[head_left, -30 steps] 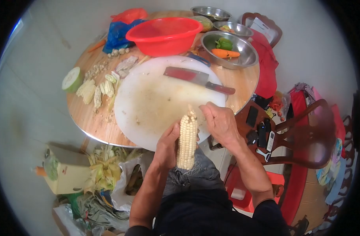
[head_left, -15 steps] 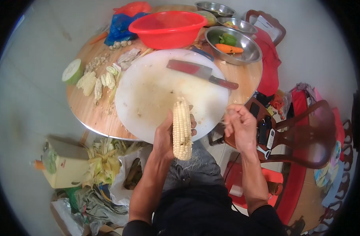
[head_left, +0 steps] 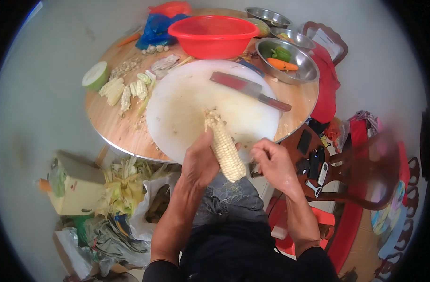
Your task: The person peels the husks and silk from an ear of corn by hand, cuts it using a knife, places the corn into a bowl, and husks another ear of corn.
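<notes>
A pale ear of corn (head_left: 228,151) is gripped in my left hand (head_left: 200,160), tilted with its upper end over the near part of a round white cutting board (head_left: 182,108). Close to the right of the corn is my right hand (head_left: 273,164), its fingers curled together; whether something tiny is between them is too small to tell. A cleaver (head_left: 241,86) with a reddish blade lies on the far right of the board. Pale strands lie on the grey trousers below the corn.
Behind the board stand a red basin (head_left: 218,44) and a steel bowl (head_left: 306,70) with a carrot and green pepper. Corn pieces (head_left: 114,91) and a cut gourd (head_left: 95,76) lie at left. Husks (head_left: 123,185) are below left; a wooden chair (head_left: 360,199) is at right.
The corn has tilted, its lower end swinging right. My right hand has moved left and down, closer to the corn. My left hand still holds the ear.
</notes>
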